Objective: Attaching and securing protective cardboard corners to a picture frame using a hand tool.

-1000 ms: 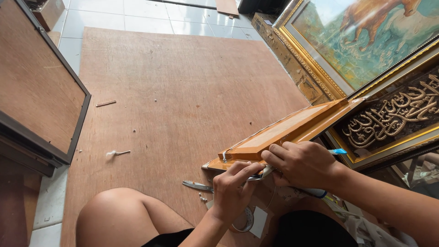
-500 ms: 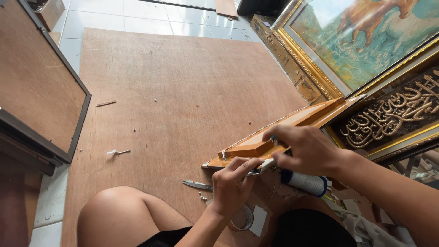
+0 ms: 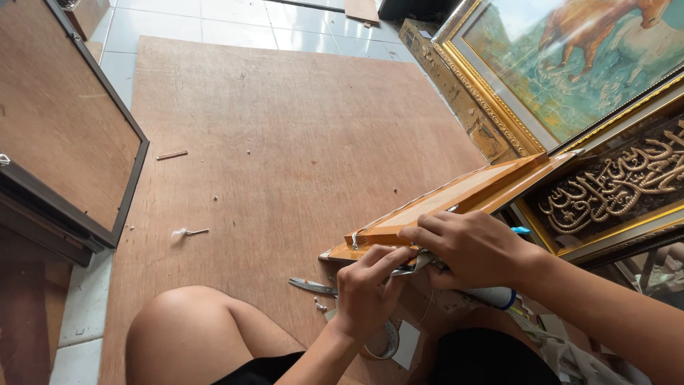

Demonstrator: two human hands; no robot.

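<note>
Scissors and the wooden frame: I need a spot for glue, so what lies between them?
Only bare plywood sheet separates scissors and frame, head view.

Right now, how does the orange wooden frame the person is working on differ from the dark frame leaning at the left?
The orange wooden frame is light orange-brown and slim; the dark frame has a near-black border and looks much larger. The orange frame is tilted up off the plywood sheet and gripped near its corner by the left hand and right hand; the dark frame stands untouched at the side. Both show plain brown backing rather than a picture.
</note>
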